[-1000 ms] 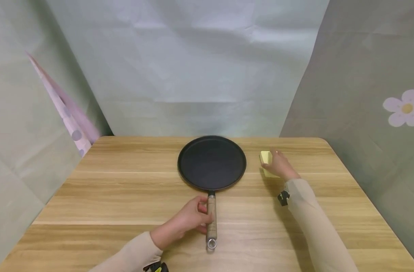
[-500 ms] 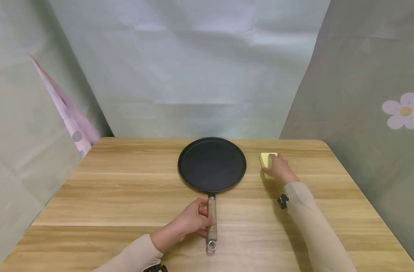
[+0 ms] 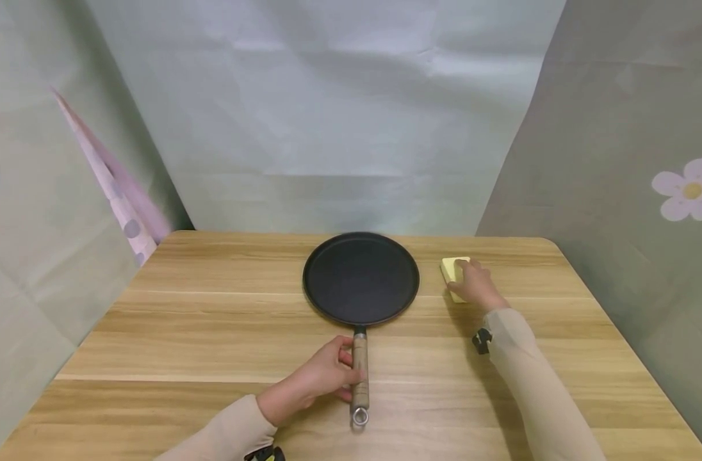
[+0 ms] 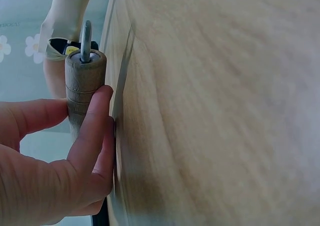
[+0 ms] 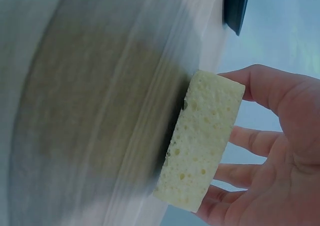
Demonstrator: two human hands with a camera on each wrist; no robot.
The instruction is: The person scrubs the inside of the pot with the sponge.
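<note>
Nearest, the left hand [image 3: 322, 374] curls around the pan's wooden handle [image 3: 359, 374], steadying the black pan [image 3: 360, 278] flat on the worktop [image 3: 184, 333]. Farther right, the right hand [image 3: 472, 285] grasps a yellow sponge [image 3: 451, 267] beside the pan.

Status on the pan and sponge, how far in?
Done: left hand grips the pan by its wooden handle on the table. In hand: right hand closing on the yellow sponge, still on the table. Left: sponge hasn't touched the pan.
</note>
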